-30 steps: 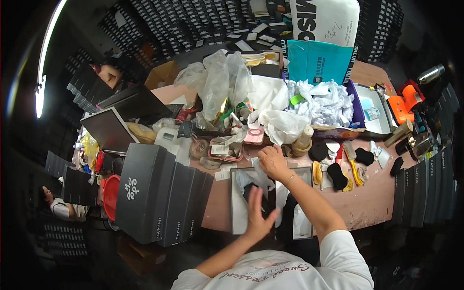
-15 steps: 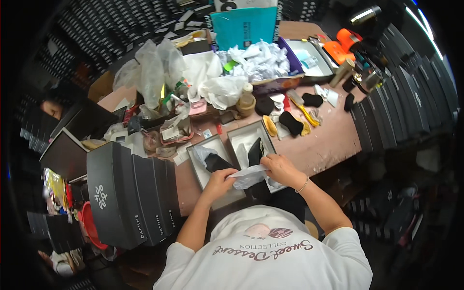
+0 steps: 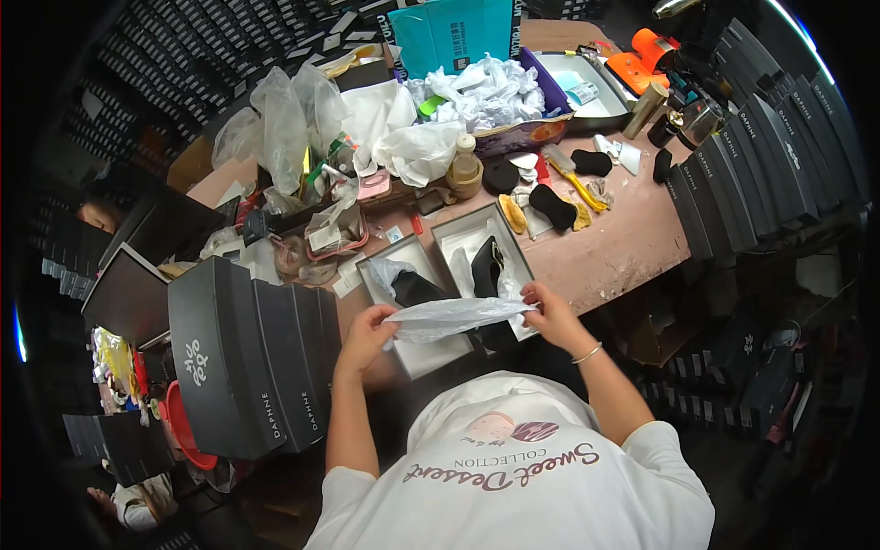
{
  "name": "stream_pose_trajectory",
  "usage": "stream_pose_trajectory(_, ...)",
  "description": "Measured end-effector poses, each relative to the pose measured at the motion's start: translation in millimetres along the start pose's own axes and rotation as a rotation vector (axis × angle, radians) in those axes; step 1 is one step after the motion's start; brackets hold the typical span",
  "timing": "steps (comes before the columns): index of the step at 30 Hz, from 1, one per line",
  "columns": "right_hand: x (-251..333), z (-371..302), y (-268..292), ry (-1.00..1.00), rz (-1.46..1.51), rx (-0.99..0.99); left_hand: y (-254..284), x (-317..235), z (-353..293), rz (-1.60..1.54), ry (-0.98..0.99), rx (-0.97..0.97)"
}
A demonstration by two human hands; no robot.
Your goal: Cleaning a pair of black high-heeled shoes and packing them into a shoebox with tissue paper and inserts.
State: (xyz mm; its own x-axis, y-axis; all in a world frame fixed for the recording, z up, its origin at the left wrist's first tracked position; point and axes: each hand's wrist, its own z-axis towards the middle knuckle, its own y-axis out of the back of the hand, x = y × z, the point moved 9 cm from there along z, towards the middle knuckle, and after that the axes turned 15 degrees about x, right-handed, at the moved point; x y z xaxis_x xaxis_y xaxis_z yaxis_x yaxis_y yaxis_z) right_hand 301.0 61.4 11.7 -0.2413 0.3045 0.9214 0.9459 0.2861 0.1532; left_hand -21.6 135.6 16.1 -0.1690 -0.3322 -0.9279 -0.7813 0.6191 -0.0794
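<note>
Head view: I hold a sheet of white tissue paper [image 3: 454, 316] stretched between my hands, just above the two open shoe boxes [image 3: 507, 240] at the near edge of the desk [image 3: 623, 247]. My left hand [image 3: 367, 332] pinches its left end, fingers closed on the paper; my right hand [image 3: 548, 313] grips the right end the same way. Black shoes [image 3: 486, 266] lie in the boxes under the paper. To my left stands a row of closed black boxes [image 3: 247, 353]. Farther back lies crumpled white paper [image 3: 481, 87].

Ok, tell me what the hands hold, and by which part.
A sheet of white tissue paper, stretched between them: left hand pinches its left end, right hand its right end.
</note>
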Motion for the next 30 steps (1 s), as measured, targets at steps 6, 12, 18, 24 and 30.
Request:
stream_pose_trajectory(6,31,-14,30,-0.026,-0.218,0.308,9,15,-13,-0.198,0.017,0.029)
stream_pose_trajectory(12,7,-21,72,-0.077,0.233,-0.066,-4,56,-18,-0.407,0.187,0.189)
stream_pose_trajectory(18,-52,-16,89,-0.079,0.483,-0.247,-30,49,-26,-0.310,-0.004,0.146)
stream_pose_trajectory(24,-46,-22,86,-0.105,0.441,-0.290,-4,72,-11,-0.729,-0.245,-0.328)
stream_pose_trajectory(30,-64,-16,85,-0.168,0.337,-0.270,8,73,-9,-0.346,-0.221,-0.672)
